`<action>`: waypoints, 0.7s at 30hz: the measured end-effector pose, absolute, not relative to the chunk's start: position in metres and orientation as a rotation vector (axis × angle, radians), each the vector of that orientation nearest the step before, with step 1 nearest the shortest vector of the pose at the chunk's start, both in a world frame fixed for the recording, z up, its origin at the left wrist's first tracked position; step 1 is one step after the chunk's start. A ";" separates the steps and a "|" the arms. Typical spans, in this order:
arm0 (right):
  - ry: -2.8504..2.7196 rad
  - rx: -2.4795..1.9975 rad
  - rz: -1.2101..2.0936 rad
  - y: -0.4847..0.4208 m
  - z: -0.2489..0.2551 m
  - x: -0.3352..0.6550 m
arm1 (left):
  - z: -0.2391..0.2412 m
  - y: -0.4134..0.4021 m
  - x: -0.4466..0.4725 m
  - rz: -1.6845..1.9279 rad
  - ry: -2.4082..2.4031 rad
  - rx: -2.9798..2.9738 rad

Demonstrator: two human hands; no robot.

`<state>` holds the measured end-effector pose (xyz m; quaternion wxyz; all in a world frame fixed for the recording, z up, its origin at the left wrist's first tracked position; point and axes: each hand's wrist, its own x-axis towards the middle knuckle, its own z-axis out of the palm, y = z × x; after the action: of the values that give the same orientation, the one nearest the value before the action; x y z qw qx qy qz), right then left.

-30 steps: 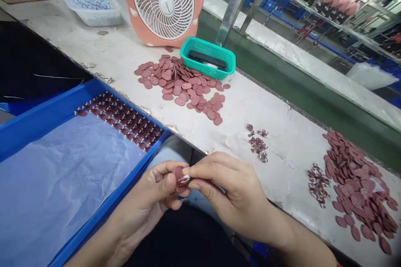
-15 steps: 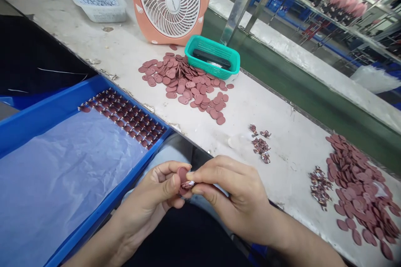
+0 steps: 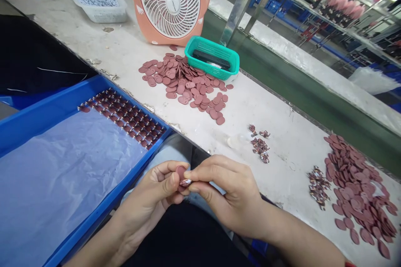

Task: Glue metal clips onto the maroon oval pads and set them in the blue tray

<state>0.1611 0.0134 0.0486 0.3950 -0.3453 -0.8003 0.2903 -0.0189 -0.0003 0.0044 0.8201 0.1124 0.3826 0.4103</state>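
Held between the thumb and fingers of my left hand (image 3: 159, 185) is a reddish-brown oval disc (image 3: 181, 172). My right hand (image 3: 227, 190) pinches a small shiny brown-and-white piece (image 3: 185, 182) against that disc; the fingertips partly cover it. Both hands are close together above my lap, at the table's near edge. Beyond them on the table lies a small cluster of similar shiny pieces (image 3: 260, 146). A pile of loose oval discs (image 3: 184, 81) spreads out further back.
To the left, a blue tray (image 3: 90, 229) lined with thin sheet holds rows of assembled pieces (image 3: 125, 117). An orange fan (image 3: 172, 4), a green basket (image 3: 213, 66) and a white basket (image 3: 106, 16) stand at the back. More discs (image 3: 360, 192) and shiny pieces (image 3: 318, 187) lie right.
Both hands have shifted very slightly left with the disc and small piece still between them. The grip looks the same, and the things on the table have not been moved.
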 end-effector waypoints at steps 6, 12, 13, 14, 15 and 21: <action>-2.023 -0.881 0.757 0.014 0.045 0.160 | 0.006 0.002 -0.017 0.870 0.842 0.218; -2.058 -0.866 0.829 0.019 0.047 0.161 | -0.001 0.002 -0.023 0.836 0.844 0.226; -2.067 -0.872 0.850 0.019 0.047 0.161 | -0.003 0.002 -0.025 0.831 0.822 0.234; -2.073 -0.882 0.862 0.020 0.048 0.162 | -0.006 0.002 -0.026 0.826 0.799 0.243; -2.074 -0.896 0.870 0.020 0.049 0.162 | -0.008 0.002 -0.026 0.821 0.774 0.251; -1.947 -0.966 0.972 0.021 0.044 0.156 | -0.016 0.005 -0.032 0.817 0.710 0.244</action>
<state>0.1563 0.0209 0.0437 0.3714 -0.3769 -0.7592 0.3790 -0.0318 0.0051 -0.0159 0.8501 0.1160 0.3370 0.3878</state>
